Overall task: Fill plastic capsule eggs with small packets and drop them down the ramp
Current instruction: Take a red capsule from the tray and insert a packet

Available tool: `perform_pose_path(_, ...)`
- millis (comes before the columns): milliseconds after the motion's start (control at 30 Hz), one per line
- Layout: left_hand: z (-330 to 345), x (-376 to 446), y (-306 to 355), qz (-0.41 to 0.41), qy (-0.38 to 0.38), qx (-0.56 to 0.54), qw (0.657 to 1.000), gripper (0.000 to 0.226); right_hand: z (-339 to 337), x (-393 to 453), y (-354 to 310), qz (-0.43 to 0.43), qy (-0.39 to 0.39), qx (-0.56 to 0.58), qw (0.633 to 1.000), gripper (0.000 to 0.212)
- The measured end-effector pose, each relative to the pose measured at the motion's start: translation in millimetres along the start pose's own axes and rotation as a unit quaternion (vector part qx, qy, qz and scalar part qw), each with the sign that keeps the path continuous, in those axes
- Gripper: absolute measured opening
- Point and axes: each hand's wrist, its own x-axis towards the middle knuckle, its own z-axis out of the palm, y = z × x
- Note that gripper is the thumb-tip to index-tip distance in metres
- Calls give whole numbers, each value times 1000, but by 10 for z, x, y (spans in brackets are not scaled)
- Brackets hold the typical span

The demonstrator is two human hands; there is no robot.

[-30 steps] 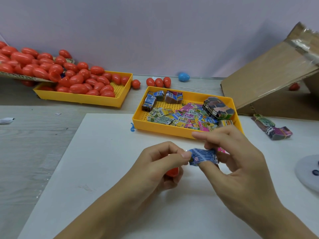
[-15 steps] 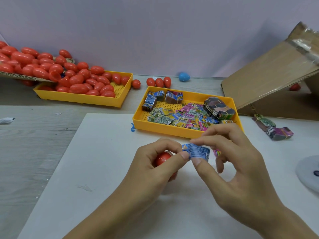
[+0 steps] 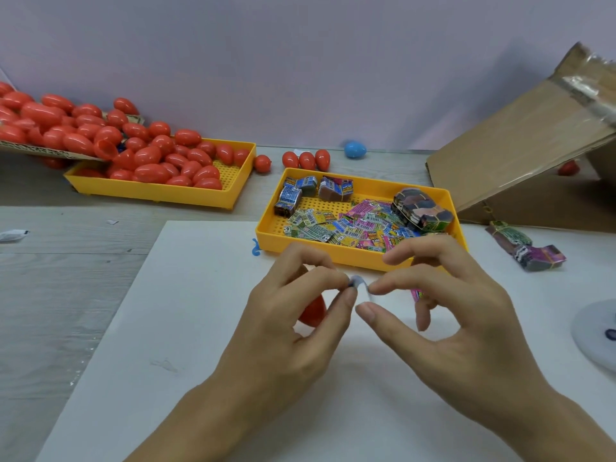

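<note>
Left hand: the left hand hovers over the white board, its thumb and forefinger pinching one end of a small blue paper packet while the lower fingers curl round a red plastic capsule egg.
Right hand: the right hand faces it, thumb and forefinger tips closing on the other end of the blue packet; a pink packet shows tucked under its curled lower fingers.
Blue packet: blurred, bent between the two pinches, just above and right of the held egg, touching both hands.
Held egg: mostly hidden behind the left palm; whether it is open I cannot tell.
Packet tray: a yellow perforated plastic tray of loose printed packets and banded bundles lies just beyond the fingertips.
Egg tray: a second yellow tray, heaped with red eggs, sits well apart at far left.
Ramp: a slanted brown cardboard sheet rises at far right.
Loose items: a blue egg by the wall; banded packet bundles right of the packet tray.
</note>
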Motion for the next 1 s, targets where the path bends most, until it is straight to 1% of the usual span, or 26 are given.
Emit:
perform_pose_path(133,-22,13,-48,37,-8,50,998,6,8,-1,28,26,-9,31,999,16)
perform_pose_path(200,-20,14,-51,41,-18,48,998,9,-6,7,34,39,-12,51,998,20)
perform_pose_path(267,-16,20,-35,39,-28,15,999,11,-24,19,36,58,-20,78,995,22)
perform_pose_path(300,-19,22,-22,29,-31,-17,999,11,-32,25,41,71,-24,95,993,20)
perform_pose_path(400,-30,21,2,-26,-17,-112,993,6,-35,34,68,127,-40,154,979,5)
perform_pose_path(467,-28,13,8,-67,-15,-155,986,5,-43,37,74,161,-50,193,967,6)
perform_pose_path(567,6,4,-2,-105,-13,-184,977,22,-58,43,68,183,-63,209,959,11)
perform_pose_path(633,21,9,-17,-114,-9,-193,974,27,-53,44,69,186,-66,195,961,13)
perform_pose_path(700,18,16,-23,-112,1,-202,973,19,-37,42,63,184,-47,180,965,20)
perform_pose_path(767,0,22,-27,-101,9,-208,973,5,-32,39,56,163,-15,173,971,31)
perform_pose_path(833,-13,21,-26,-96,11,-212,972,6,-50,42,38,120,1,157,980,42)
perform_pose_path(867,-15,19,-27,-96,11,-215,972,6,-63,41,29,88,5,140,986,42)
perform_pose_path(933,-16,14,-25,-92,6,-218,972,6,-74,36,14,20,5,101,995,33)
perform_pose_path(1000,-16,11,-26,-92,1,-220,971,5,-67,34,1,-7,6,84,996,24)
